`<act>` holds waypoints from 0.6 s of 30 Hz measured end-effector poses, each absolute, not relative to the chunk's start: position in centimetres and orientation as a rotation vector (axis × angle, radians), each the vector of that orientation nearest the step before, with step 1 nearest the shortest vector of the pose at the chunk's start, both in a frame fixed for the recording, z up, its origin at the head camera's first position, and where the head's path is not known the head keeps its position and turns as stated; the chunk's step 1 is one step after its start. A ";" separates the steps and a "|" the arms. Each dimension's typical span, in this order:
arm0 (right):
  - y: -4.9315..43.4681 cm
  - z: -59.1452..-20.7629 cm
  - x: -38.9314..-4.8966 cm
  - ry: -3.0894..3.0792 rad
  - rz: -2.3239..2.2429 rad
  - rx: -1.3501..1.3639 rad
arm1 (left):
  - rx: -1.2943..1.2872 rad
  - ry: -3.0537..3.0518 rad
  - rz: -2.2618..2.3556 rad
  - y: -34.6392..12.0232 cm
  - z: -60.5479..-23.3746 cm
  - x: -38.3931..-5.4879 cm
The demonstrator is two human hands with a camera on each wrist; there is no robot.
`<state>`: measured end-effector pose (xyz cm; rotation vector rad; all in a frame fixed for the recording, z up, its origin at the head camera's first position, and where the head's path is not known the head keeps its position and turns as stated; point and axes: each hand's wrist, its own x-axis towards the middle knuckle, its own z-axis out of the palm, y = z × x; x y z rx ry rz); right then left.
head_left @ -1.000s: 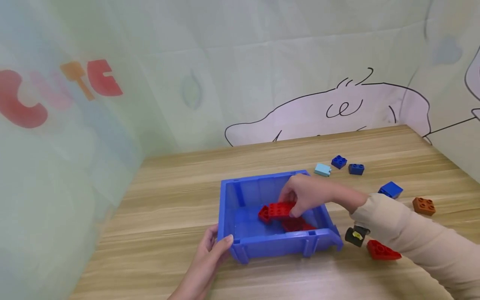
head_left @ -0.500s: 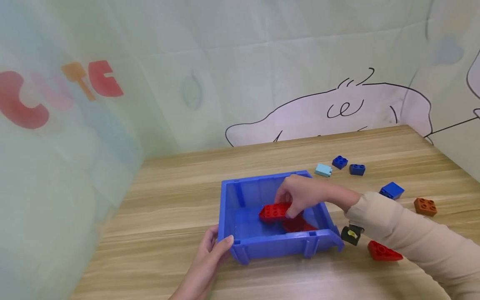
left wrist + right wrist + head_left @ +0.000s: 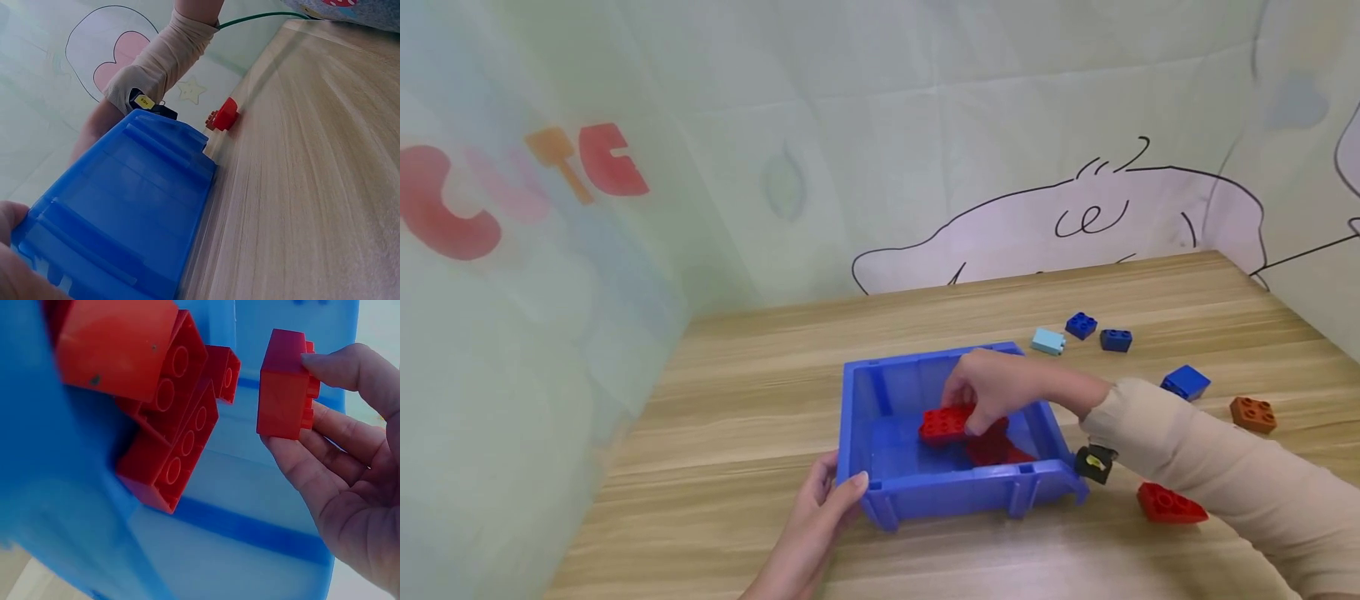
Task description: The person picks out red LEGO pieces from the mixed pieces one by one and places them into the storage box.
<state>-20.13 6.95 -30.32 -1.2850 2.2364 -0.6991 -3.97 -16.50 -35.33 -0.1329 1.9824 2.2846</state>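
A blue plastic bin (image 3: pixel 947 497) stands on the wooden table. At its near left corner my left hand (image 3: pixel 811 518) grips the wall, thumb over the rim. Inside the bin, my right hand (image 3: pixel 996 390) pinches a red toy brick (image 3: pixel 942 425) with studs on top. The right wrist view has that studded brick (image 3: pixel 282 394) between the thumb and fingers, apart from the other pieces. Several red bricks (image 3: pixel 172 465) lie together in the bin, some with their hollow undersides showing. In the head view, the right hand partly covers the held brick.
Outside the bin, right of it, lies a sloped red brick (image 3: pixel 1168 504) near the right sleeve. Farther back are a brown brick (image 3: pixel 1253 413), a blue brick (image 3: pixel 1186 382), two dark blue bricks (image 3: pixel 1116 339) and a light blue brick (image 3: pixel 1047 341). A printed cloth (image 3: pixel 760 167) hangs behind the table.
My right hand has moved a little left inside the bin with the red brick, now covering a small red piece beyond it. My left hand has stayed on the bin's corner.
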 end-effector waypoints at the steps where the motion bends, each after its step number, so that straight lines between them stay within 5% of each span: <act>1: 6.8 -30.3 -20.2 2.235 -0.696 -1.294 | -0.132 1.984 2.284 -16.5 -35.3 -4.0; 18: 5.0 -30.8 -20.3 2.190 -0.667 -1.355 | -0.129 1.959 2.307 -16.5 -35.5 -3.9</act>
